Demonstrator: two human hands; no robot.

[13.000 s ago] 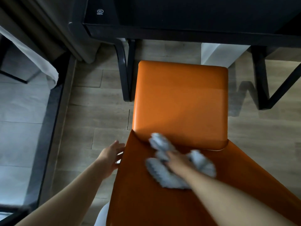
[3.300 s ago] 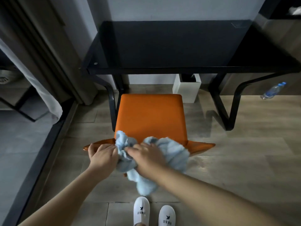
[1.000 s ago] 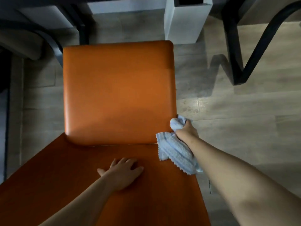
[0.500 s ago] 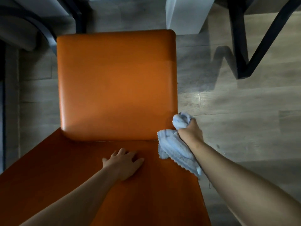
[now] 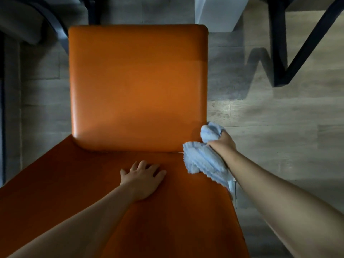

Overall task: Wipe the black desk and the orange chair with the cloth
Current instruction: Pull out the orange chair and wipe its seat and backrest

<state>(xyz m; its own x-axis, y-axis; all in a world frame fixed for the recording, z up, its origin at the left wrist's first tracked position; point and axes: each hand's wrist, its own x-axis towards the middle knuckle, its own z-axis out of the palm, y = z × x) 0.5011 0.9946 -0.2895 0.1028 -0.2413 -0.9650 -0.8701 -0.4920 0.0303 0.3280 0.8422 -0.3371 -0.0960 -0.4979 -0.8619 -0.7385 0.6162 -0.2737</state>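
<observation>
The orange chair [image 5: 137, 86] fills the middle of the view, its seat ahead and its backrest slanting toward me. My right hand [image 5: 222, 143] grips the light blue cloth [image 5: 203, 161] against the chair's right edge, where the seat meets the backrest. Part of the cloth bunches above my fingers, the rest hangs along my forearm. My left hand [image 5: 142, 178] lies flat on the backrest with fingers spread, holding nothing. Of the black desk only the legs [image 5: 279, 43] show, at the top right; its top is out of view.
A white bin [image 5: 221, 13] stands on the wooden floor beyond the chair's far right corner. Another black desk leg [image 5: 57, 28] curves at the top left. A dark rail [image 5: 2, 108] runs along the left edge.
My right hand with the cloth has slid slightly toward me along the chair's right edge over the last second. My left hand stays flat on the backrest.
</observation>
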